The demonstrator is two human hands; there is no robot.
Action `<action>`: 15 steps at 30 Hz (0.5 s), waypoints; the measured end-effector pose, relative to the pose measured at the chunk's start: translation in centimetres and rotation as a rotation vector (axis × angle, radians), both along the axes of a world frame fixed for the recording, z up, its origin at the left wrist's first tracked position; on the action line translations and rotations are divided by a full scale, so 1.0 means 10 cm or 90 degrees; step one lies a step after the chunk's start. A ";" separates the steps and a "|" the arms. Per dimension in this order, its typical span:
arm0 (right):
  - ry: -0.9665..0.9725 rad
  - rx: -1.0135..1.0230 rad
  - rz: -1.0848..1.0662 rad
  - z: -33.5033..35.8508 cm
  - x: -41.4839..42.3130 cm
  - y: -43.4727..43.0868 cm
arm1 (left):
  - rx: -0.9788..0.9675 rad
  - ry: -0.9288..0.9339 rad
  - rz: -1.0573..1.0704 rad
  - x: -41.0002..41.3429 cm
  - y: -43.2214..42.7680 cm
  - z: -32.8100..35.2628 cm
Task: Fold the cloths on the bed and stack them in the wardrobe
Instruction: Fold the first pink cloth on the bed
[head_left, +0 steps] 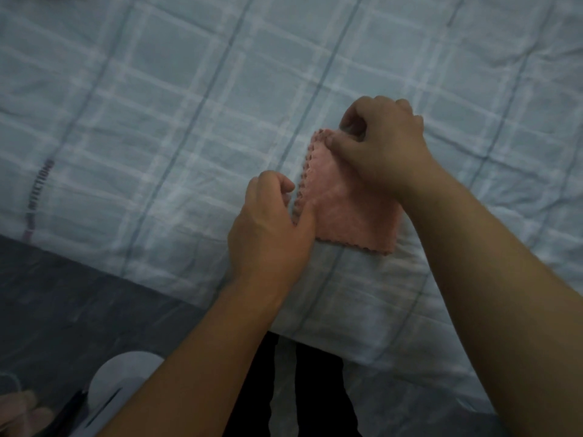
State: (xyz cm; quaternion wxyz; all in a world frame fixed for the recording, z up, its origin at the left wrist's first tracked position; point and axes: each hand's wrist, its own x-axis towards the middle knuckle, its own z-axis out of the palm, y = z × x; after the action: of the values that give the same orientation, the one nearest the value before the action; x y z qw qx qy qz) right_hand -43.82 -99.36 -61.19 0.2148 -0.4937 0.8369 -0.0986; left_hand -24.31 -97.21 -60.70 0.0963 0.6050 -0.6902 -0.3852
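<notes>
Right of centre on the checked bedsheet [157,105], right hand [383,146] pinches pink cloth [350,216] top corner; left hand [268,231] pinches its left edge.

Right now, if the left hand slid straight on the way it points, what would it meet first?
The pink cloth: the left hand touches its scalloped edge. Beyond it, probably the right hand, though depth is unclear.
</notes>
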 end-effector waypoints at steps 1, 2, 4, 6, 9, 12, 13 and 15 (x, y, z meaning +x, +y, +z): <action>0.004 0.000 -0.001 -0.02 0.01 0.01 | 0.001 -0.008 -0.011 -0.01 0.00 -0.02; 0.007 -0.001 -0.002 -0.04 0.01 0.02 | 0.008 -0.016 -0.019 -0.03 -0.01 -0.05; 0.001 -0.001 -0.003 -0.06 0.02 0.03 | 0.022 -0.031 -0.026 -0.04 -0.04 -0.11; -0.010 0.003 -0.007 -0.05 0.02 0.03 | 0.030 -0.044 -0.032 -0.05 -0.07 -0.12; -0.016 0.008 -0.022 0.04 0.01 0.04 | 0.051 -0.047 -0.023 -0.06 -0.11 -0.07; 0.021 -0.023 -0.102 0.14 0.01 0.15 | 0.025 -0.040 -0.013 -0.10 -0.14 0.01; 0.034 -0.035 -0.152 0.18 0.01 0.21 | 0.012 -0.032 -0.011 -0.13 -0.16 0.02; 0.025 -0.020 -0.265 0.22 0.00 0.35 | 0.006 -0.013 -0.005 -0.21 -0.23 0.06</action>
State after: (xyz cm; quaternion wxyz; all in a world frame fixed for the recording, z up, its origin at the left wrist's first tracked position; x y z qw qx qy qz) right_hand -43.82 -95.88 -58.95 0.1658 -0.3152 0.9233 -0.1439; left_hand -26.46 -99.47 -60.14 0.0849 0.6066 -0.6915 -0.3828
